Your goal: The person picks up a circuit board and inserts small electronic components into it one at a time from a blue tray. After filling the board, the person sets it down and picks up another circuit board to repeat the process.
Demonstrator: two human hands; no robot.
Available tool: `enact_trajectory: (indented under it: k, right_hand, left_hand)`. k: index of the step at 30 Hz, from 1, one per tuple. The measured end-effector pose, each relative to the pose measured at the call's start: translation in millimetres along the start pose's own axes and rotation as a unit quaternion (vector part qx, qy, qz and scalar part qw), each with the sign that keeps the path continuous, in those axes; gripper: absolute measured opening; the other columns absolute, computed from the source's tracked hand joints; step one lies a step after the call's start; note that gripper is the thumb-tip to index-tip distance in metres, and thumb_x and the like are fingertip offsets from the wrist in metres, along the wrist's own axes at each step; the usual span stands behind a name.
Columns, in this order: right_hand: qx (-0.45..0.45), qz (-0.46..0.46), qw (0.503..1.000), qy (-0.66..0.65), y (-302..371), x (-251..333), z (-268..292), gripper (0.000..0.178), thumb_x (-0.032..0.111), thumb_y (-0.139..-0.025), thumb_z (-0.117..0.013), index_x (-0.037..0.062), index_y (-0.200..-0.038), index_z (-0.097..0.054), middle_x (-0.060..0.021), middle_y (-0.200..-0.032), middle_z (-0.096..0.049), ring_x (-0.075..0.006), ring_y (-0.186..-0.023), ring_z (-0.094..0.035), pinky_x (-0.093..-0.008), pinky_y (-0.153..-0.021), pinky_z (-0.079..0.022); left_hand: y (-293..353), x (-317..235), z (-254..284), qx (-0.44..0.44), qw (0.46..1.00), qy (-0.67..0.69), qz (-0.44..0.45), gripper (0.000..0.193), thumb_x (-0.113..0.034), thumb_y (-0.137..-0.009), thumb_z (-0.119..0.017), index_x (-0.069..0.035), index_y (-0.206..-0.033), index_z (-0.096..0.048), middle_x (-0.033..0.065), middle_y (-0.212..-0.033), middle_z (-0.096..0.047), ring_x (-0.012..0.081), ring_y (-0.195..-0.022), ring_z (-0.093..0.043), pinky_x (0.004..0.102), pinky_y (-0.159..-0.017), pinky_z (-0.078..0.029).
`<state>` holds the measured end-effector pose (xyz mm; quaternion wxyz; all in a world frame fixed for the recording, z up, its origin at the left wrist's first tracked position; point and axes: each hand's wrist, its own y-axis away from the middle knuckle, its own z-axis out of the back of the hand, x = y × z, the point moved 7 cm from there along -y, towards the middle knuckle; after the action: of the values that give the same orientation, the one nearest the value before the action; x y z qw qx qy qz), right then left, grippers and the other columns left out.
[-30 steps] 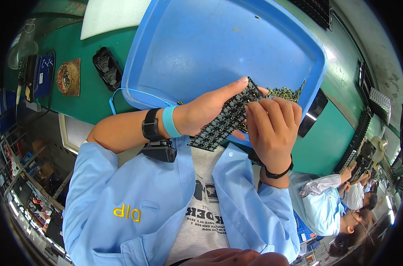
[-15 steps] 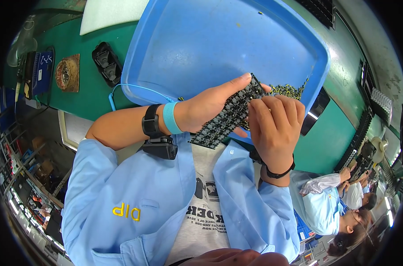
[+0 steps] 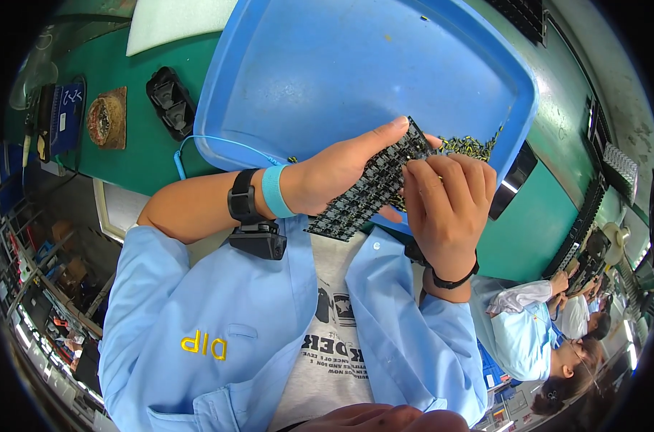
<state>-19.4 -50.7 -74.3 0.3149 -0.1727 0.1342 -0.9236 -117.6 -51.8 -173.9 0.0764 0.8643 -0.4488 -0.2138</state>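
A long black circuit board panel (image 3: pixel 370 189) packed with small components is tilted above the near edge of a blue tray (image 3: pixel 222 108). My left hand (image 3: pixel 334 173) grips it, the thumb along its far edge and fingertips showing past its other side. Over the panel's right edge, my right hand (image 3: pixel 449 198) is closed, with thumb and forefinger pinched against the components. Whatever is in that pinch is hidden or too small to name. Behind the right hand, a pile of small black-and-yellow parts (image 3: pixel 471 148) lies in the tray's near right corner.
A blue cord (image 3: pixel 230 140) runs from my teal wristband across the tray's rim. Left of the tray are a black plastic holder (image 3: pixel 171 104), a round tin (image 3: pixel 105 119) and a blue box (image 3: pixel 68 119). Co-workers (image 3: pixel 521 335) sit along the bench at the right.
Almost nothing differs. The tray and bench items sit very slightly shifted in view; both hands keep their places on the circuit board panel.
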Motion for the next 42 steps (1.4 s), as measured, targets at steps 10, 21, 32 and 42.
enact_trajectory:
  k: [10,21,32,42]
  right_hand:
    - [-0.015,-0.009,1.000,-0.004,5.0,-4.6,-4.9,0.022,0.004,-0.079,-0.083,0.0071,-0.097,-0.071,-0.0050,-0.093,-0.067,-0.0271,-0.092,-0.066,-0.0418,-0.083,-0.048]
    - [-0.065,-0.027,0.996,-0.050,18.1,-25.3,-9.2,0.025,0.000,-0.076,-0.086,0.0059,-0.098,-0.076,-0.0059,-0.094,-0.070,-0.0286,-0.093,-0.066,-0.0404,-0.082,-0.051]
    - [-0.070,-0.015,0.996,-0.059,26.3,-51.3,-12.8,0.026,0.000,-0.076,-0.086,0.0056,-0.100,-0.076,-0.0063,-0.094,-0.071,-0.0292,-0.092,-0.066,-0.0401,-0.081,-0.052]
    - [-0.072,-0.005,0.996,-0.055,23.5,-48.0,-11.1,0.026,0.001,-0.076,-0.085,0.0060,-0.100,-0.076,-0.0059,-0.094,-0.071,-0.0295,-0.091,-0.066,-0.0409,-0.081,-0.050]
  left_hand:
    - [-6.8,5.6,5.7,0.014,1.000,0.005,-0.004,0.062,-0.046,-0.119,-0.027,-0.002,-0.157,-0.047,0.0081,-0.134,-0.068,0.0138,-0.115,-0.068,0.0306,-0.104,-0.056]
    - [-22.1,4.5,2.5,0.052,0.998,0.014,-0.034,0.073,-0.054,-0.117,-0.020,-0.001,-0.163,-0.037,0.0127,-0.143,-0.063,0.0183,-0.123,-0.067,0.0343,-0.107,-0.056]
    - [-42.7,6.0,-1.4,0.052,0.998,-0.004,-0.036,0.079,-0.060,-0.115,-0.019,-0.001,-0.166,-0.031,0.0144,-0.149,-0.060,0.0209,-0.130,-0.064,0.0391,-0.110,-0.056]
    - [-39.2,4.3,-3.3,0.068,0.997,0.004,-0.038,0.078,-0.058,-0.116,-0.018,0.000,-0.165,-0.032,0.0137,-0.146,-0.062,0.0193,-0.127,-0.065,0.0360,-0.107,-0.057]
